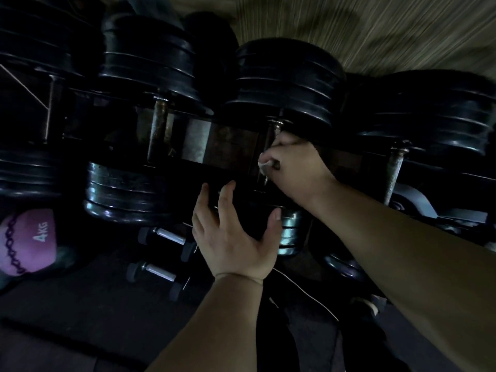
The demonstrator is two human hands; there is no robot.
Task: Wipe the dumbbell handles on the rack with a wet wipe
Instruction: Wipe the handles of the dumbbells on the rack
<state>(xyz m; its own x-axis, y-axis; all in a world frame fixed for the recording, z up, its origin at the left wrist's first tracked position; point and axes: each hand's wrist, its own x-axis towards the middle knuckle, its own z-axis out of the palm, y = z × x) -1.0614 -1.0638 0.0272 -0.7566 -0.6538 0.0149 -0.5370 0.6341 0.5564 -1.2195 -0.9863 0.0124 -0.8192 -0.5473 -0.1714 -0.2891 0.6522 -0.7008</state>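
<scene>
Several large black plate dumbbells lie side by side on a dark rack (220,146). My right hand (294,165) is wrapped around the handle (276,128) of the middle dumbbell (287,81), with a pale wet wipe (264,165) bunched between fingers and bar. Most of that handle is hidden by the hand. My left hand (233,237) rests with fingers spread on the near black plates (241,200) of the same dumbbell, holding nothing. A rusty handle (158,127) shows to the left and another (394,170) to the right.
A pink 4 kg ball (26,242) sits at the lower left. Two small dumbbells with chrome handles (163,253) lie on the dark floor below the rack. A thin white cord (303,288) runs across the floor. My dark-clad legs (322,339) are at the bottom.
</scene>
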